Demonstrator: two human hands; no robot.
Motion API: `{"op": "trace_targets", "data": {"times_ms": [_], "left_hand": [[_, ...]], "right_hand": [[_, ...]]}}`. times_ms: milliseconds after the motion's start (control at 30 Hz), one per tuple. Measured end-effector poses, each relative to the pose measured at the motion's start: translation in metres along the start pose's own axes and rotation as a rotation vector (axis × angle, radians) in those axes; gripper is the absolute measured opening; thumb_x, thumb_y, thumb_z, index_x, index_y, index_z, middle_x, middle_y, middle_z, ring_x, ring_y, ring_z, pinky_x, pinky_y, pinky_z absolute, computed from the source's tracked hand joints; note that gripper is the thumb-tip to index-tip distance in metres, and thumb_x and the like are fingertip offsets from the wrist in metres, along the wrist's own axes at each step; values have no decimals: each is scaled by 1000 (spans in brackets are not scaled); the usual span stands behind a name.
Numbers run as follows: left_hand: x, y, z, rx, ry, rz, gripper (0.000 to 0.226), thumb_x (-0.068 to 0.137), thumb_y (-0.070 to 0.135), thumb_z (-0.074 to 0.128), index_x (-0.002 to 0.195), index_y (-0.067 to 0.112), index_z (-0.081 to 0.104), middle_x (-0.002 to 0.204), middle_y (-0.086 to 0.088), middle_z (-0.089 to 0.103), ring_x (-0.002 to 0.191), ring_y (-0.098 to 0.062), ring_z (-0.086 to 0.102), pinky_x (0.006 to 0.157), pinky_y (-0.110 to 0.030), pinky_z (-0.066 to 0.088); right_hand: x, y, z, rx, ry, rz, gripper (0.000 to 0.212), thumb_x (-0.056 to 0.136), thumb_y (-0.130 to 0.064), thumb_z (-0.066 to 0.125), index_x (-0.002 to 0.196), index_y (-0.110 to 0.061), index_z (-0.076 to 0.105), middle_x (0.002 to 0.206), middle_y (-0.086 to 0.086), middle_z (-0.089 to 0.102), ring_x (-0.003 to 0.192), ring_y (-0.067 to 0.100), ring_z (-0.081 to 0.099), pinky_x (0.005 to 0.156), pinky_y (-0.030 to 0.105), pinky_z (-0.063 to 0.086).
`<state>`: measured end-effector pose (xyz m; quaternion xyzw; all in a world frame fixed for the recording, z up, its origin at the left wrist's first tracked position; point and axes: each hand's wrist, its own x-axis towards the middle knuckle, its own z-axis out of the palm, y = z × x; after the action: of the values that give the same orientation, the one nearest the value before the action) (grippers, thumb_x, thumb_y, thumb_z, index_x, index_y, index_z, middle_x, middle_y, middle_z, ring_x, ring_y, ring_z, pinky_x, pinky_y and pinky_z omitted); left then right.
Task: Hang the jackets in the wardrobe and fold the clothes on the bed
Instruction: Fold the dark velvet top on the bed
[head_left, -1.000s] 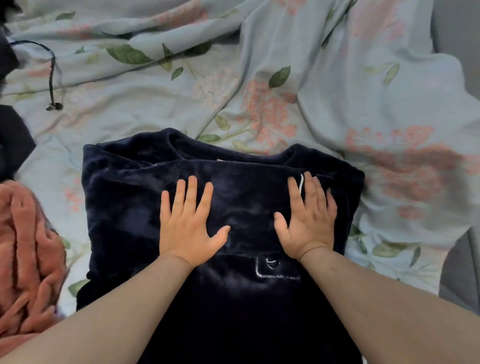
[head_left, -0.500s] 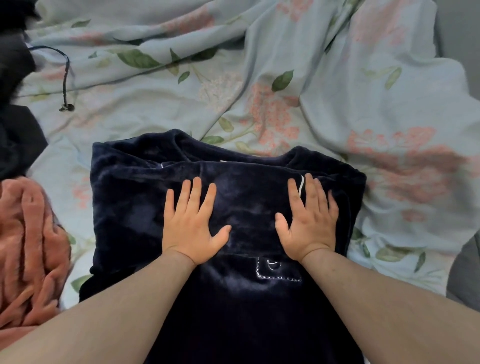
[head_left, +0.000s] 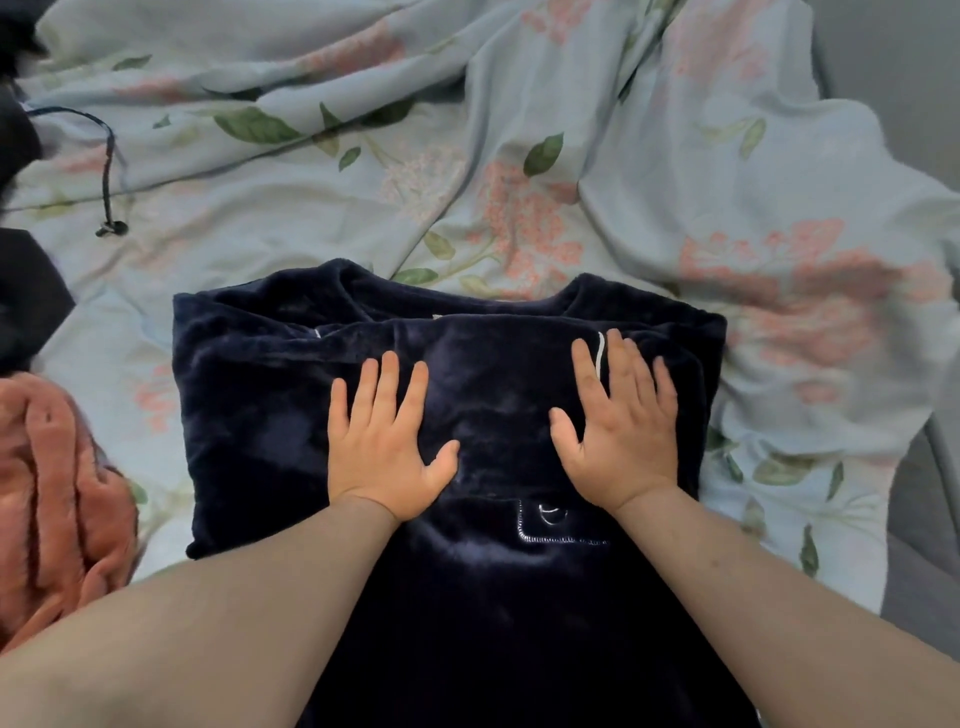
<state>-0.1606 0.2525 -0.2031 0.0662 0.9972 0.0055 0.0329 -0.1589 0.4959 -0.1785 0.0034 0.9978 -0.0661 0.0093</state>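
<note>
A dark navy fleece top (head_left: 260, 415) lies on the bed, its sides folded in and its collar at the far edge. A stitched white pocket outline shows on it near my wrists. My left hand (head_left: 387, 441) lies flat on the middle of the top with fingers spread and straight. My right hand (head_left: 621, 431) presses flat on its right part, beside a short white stripe. Neither hand grips the fabric.
A pale blue floral bed cover (head_left: 571, 171) lies rumpled beneath and beyond the top. An orange-pink fluffy garment (head_left: 52, 499) sits at the left. Dark clothing (head_left: 26, 301) and a dark drawcord (head_left: 111, 171) lie at the far left. The bed's grey edge (head_left: 919, 545) runs on the right.
The hands stay flat on the navy top. The view has shifted slightly left, so the top and hands sit a little further right in the frame.
</note>
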Motion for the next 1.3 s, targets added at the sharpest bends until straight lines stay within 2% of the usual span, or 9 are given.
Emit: {"op": "trace_targets", "data": {"times_ms": [133,300,633,767,900,1000,1100,1200,1300], "left_hand": [[-1,-2,1,-3,9,4,89,79,65,37,154,20,28,162,-15,23,150,-31,17,121,-52,2],[-1,-2,5,-22,44,10,88,80,66,35,155,21,25,162,-15,22,150,-31,16,121,-51,2],[-5,-1,2,-27,110,26,85,85,68,31,156,21,22,162,-15,22,150,-31,17,122,-51,4],[-13,1,-13,-85,106,17,77,92,62,28,154,17,28,161,-16,24,150,-30,19,123,-49,7],[-88,10,-16,-317,55,-57,70,95,50,37,153,11,30,161,-18,24,150,-32,17,124,-48,12],[-168,-2,-11,-258,-72,42,75,92,56,35,155,15,28,163,-15,20,151,-30,13,123,-46,7],[-223,-23,-7,-214,-160,33,73,93,56,27,156,19,24,164,-9,18,152,-26,12,123,-45,7],[-260,-40,-12,-250,-243,-8,65,100,47,38,157,20,22,165,-7,15,153,-23,10,124,-42,5],[-288,-51,-29,-316,-270,-49,62,97,34,54,152,13,36,162,-9,25,151,-23,17,122,-36,12]], "right_hand": [[-63,-8,-5,71,77,-74,71,87,-41,48,152,-13,39,160,25,24,148,39,26,123,54,10],[-134,-21,11,9,-25,-68,81,86,-52,48,157,-19,27,163,26,13,152,39,10,122,56,10],[-134,-23,36,92,0,-18,84,80,-48,46,155,-17,27,162,26,16,151,39,11,122,52,7],[-132,-24,32,126,11,-3,81,80,-47,43,154,-14,35,160,27,20,150,41,18,122,55,13],[-136,-26,25,93,-9,0,79,85,-47,39,156,-15,29,163,25,14,152,39,13,124,52,8],[-142,-28,17,60,-53,-12,76,93,-45,45,159,-18,19,165,24,1,154,35,1,125,47,-1],[-171,-22,11,124,-101,-5,70,97,-38,49,158,-13,24,164,24,2,154,36,2,125,45,0],[-219,-20,3,109,-202,-16,65,100,-33,45,157,-10,23,165,21,11,153,34,8,125,44,2],[-260,-21,-9,120,-291,-8,62,101,-29,42,157,-11,22,166,17,11,154,30,7,125,38,2]]}}
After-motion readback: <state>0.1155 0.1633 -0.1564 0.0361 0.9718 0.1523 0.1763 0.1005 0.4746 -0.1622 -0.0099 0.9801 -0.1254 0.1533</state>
